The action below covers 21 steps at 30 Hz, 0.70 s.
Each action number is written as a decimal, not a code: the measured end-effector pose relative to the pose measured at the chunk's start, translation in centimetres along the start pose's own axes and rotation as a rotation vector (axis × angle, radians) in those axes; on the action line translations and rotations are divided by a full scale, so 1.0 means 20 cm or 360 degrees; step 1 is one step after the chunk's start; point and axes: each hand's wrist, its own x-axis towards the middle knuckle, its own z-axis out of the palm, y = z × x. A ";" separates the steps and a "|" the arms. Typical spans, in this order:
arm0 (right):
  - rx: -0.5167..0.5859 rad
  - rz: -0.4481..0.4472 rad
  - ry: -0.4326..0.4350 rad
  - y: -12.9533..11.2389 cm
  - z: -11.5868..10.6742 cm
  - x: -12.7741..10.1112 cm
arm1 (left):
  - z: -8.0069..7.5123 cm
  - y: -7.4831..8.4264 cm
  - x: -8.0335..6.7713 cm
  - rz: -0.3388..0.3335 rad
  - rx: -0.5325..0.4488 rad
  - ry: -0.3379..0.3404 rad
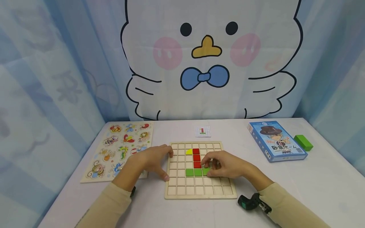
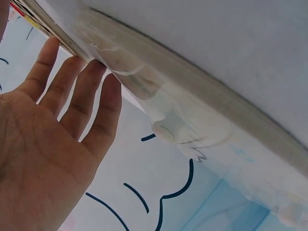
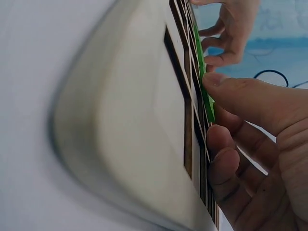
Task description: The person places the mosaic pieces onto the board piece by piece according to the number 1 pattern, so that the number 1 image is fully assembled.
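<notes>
A wooden grid board [image 1: 199, 191] lies at the table's middle. Its cells hold a column of red pieces [image 1: 196, 157], a yellow piece [image 1: 188, 151] to their upper left, and a green row [image 1: 193, 172] below them. My left hand [image 1: 167, 166] rests at the board's left edge with its fingers straight [image 2: 72, 91], touching the rim [image 2: 192, 110]. My right hand [image 1: 206, 168] lies on the board and pinches the green piece [image 3: 208, 103] at the row's right end, thumb tip [image 3: 211, 79] on it and the other fingers curled on the board [image 3: 120, 120].
A small pattern card [image 1: 203, 131] lies behind the board. An animal peg puzzle [image 1: 122, 148] sits to the left. A blue game box [image 1: 276, 144] and a green block [image 1: 303, 142] sit at the right. A cartoon curtain hangs behind the table.
</notes>
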 end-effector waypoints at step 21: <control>-0.0017 0.0085 -0.0226 -0.07 -0.10 -0.03 | 0.01 0.01 0.00 -0.0008 -0.0042 0.0001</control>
